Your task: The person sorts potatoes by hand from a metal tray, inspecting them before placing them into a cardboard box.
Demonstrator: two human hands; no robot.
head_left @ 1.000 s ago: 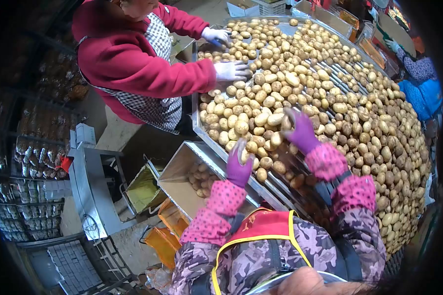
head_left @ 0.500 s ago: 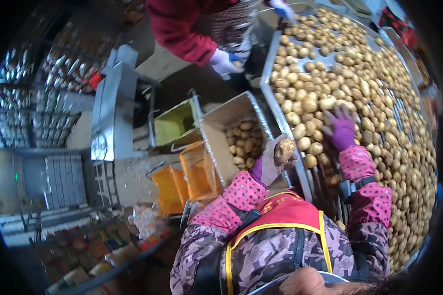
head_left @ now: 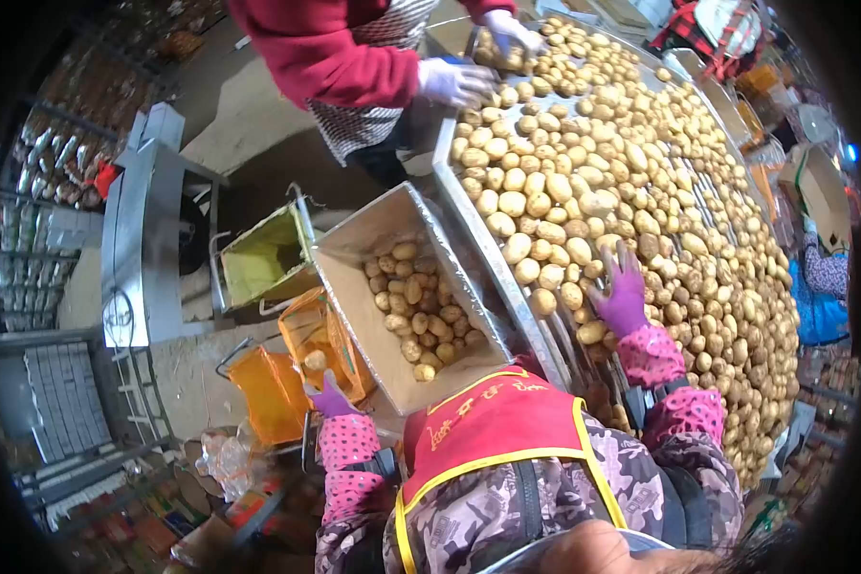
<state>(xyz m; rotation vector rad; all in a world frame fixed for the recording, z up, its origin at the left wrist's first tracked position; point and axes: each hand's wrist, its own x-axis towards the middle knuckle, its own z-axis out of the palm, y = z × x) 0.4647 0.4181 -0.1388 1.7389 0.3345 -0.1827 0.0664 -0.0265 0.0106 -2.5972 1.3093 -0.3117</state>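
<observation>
My left hand [head_left: 332, 396], in a purple glove, is at the orange mesh bag [head_left: 266, 394], with its visible fingers stretched out. A potato [head_left: 315, 360] is just beyond its fingertips, over the bag's opening; a small gap seems to separate them. My right hand [head_left: 624, 298], also gloved in purple, lies with spread fingers on the near part of the potatoes [head_left: 555, 182] that cover the metal sorting table [head_left: 493, 253]. Beside the table stands a cardboard-lined bin [head_left: 359, 320] with several potatoes inside.
Across the table's far left corner, a co-worker in a red sleeve [head_left: 368, 77] has both white-gloved hands [head_left: 456, 82] at the potatoes. A yellow-green crate [head_left: 268, 258] stands left of the bin, near a metal machine [head_left: 148, 220]. Clear plastic [head_left: 230, 464] lies below the orange bag.
My left hand has moved left from above the bin to the orange bag, and the potato it held is now beyond its fingertips. The co-worker's hands are now both at the table.
</observation>
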